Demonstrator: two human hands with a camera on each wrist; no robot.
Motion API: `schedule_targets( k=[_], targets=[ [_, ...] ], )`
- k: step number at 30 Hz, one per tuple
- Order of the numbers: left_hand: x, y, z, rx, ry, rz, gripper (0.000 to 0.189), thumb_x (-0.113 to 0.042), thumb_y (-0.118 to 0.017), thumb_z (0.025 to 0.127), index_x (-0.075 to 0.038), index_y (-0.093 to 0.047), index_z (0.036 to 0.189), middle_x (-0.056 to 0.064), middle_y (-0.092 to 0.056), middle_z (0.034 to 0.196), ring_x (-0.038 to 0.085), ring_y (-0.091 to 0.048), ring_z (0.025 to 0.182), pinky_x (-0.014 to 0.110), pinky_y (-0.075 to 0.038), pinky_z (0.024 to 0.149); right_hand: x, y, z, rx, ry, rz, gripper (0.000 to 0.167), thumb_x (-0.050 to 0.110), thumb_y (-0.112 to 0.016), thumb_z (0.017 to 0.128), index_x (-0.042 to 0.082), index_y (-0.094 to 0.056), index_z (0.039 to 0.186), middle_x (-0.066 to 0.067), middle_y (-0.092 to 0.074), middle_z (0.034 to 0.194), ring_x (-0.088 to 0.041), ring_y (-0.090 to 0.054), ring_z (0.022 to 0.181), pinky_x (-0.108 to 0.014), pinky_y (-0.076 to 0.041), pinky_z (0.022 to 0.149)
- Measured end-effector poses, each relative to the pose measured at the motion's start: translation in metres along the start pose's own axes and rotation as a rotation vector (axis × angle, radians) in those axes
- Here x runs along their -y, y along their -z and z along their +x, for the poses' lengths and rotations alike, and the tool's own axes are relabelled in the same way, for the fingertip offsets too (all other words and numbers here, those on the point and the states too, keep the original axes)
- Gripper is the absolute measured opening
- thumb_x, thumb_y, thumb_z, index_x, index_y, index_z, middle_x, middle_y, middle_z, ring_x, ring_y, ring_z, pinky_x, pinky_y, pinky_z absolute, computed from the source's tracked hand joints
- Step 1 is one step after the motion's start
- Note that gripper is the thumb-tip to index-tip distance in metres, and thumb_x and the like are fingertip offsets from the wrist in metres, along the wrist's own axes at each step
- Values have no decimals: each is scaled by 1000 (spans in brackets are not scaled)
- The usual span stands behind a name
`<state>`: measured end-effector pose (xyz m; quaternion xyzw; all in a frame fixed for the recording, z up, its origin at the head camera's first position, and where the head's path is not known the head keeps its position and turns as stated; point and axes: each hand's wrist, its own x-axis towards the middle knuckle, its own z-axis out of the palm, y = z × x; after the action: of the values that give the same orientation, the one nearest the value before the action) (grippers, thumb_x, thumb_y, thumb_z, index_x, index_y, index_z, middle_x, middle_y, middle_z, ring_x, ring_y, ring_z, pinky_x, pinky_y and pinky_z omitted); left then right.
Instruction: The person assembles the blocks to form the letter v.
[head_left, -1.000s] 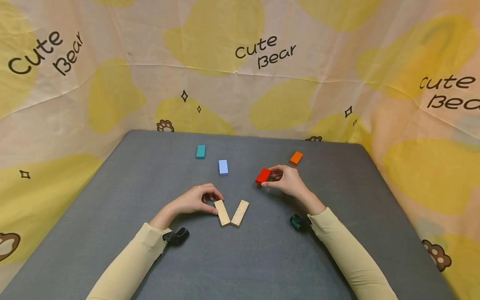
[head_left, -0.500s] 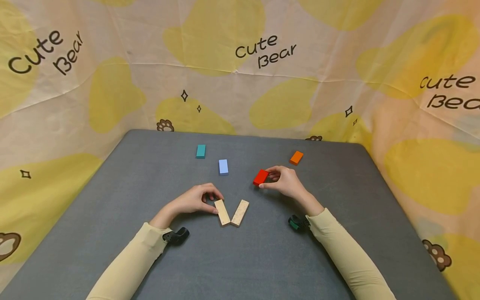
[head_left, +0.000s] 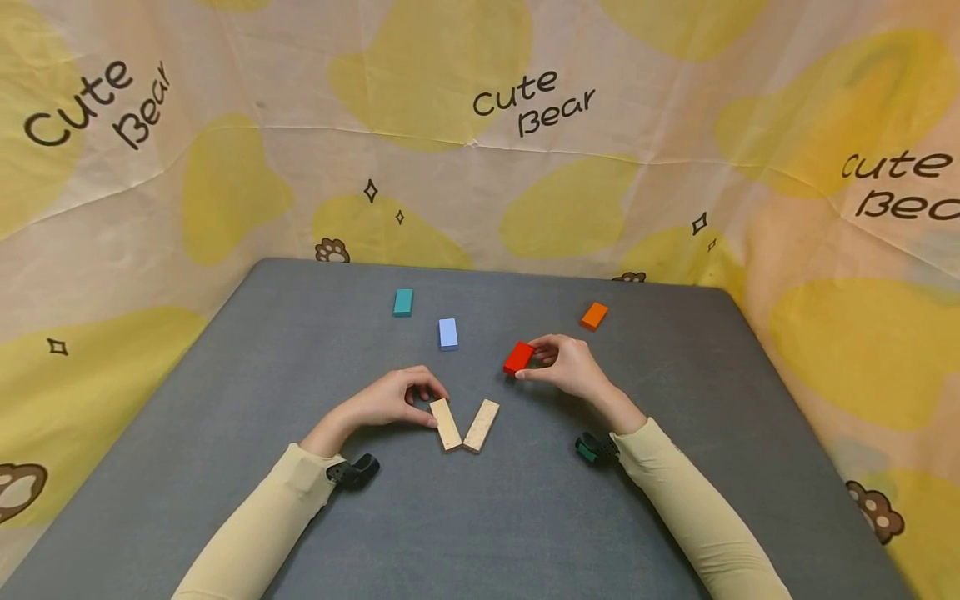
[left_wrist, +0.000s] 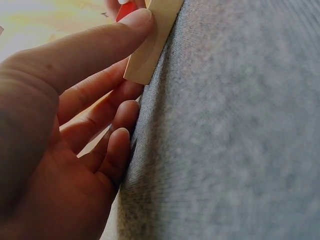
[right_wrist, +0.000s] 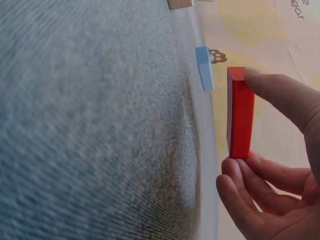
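My left hand (head_left: pixel 386 400) pinches the left plain wooden block (head_left: pixel 446 425) between thumb and fingers; in the left wrist view the thumb lies on that block's near side. A second wooden block (head_left: pixel 481 426) lies just to its right, and the near ends of the two almost meet in a V. My right hand (head_left: pixel 573 367) holds a red block (head_left: pixel 518 358) behind and to the right of the pair. In the right wrist view the red block (right_wrist: pixel 242 117) is pinched by its ends, thumb at one and fingertips at the other.
Toward the back of the grey table (head_left: pixel 480 533) lie a teal block (head_left: pixel 402 302), a light blue block (head_left: pixel 447 334) and, at right, an orange block (head_left: pixel 594 317). A printed cloth (head_left: pixel 420 100) hangs behind the table.
My right hand has moved the red block slightly left and nearer. The left hand and both wooden blocks stay as they were.
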<state>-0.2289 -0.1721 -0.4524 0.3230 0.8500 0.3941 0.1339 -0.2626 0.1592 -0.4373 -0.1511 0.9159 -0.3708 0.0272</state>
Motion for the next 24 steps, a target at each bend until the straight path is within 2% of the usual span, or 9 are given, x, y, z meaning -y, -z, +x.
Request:
schedule_targets(
  k=[3,7,11,16,24],
  targets=[
    [1,-1,1,-6,7,2,37,-31,-81,74,-21,-68,108,-1,-61,101,18,-54,90,24,-43,71,1,-1,-1,2,1,0,64,47,-82,68,9,-65,117,-7,-68,106,-19,-65,93,-36,-52,84],
    [-2,-2,1,-11,13,7,38,-22,-81,76,-14,-68,110,6,-61,102,26,-54,91,27,-43,70,2,-3,-1,2,8,-2,64,47,-82,68,9,-65,117,-6,-68,105,-19,-65,93,-36,-52,84],
    [-18,2,-2,6,12,-10,37,-14,-79,77,-7,-67,111,13,-61,103,33,-54,92,30,-44,71,2,-5,-2,3,18,0,63,46,-82,68,9,-65,116,-6,-68,104,-18,-65,92,-36,-52,84],
    [-35,9,-5,22,8,-17,36,-13,-78,77,-5,-67,110,15,-61,104,34,-54,93,31,-45,72,3,-7,-2,8,24,-3,62,45,-82,68,10,-66,116,-6,-68,104,-18,-65,92,-35,-52,84],
    [-32,9,-4,19,5,-19,36,-14,-79,76,-6,-67,109,13,-62,104,32,-54,92,31,-45,72,4,-10,-2,19,27,-10,62,46,-83,68,10,-66,116,-5,-68,103,-18,-65,92,-35,-52,84]
  ],
)
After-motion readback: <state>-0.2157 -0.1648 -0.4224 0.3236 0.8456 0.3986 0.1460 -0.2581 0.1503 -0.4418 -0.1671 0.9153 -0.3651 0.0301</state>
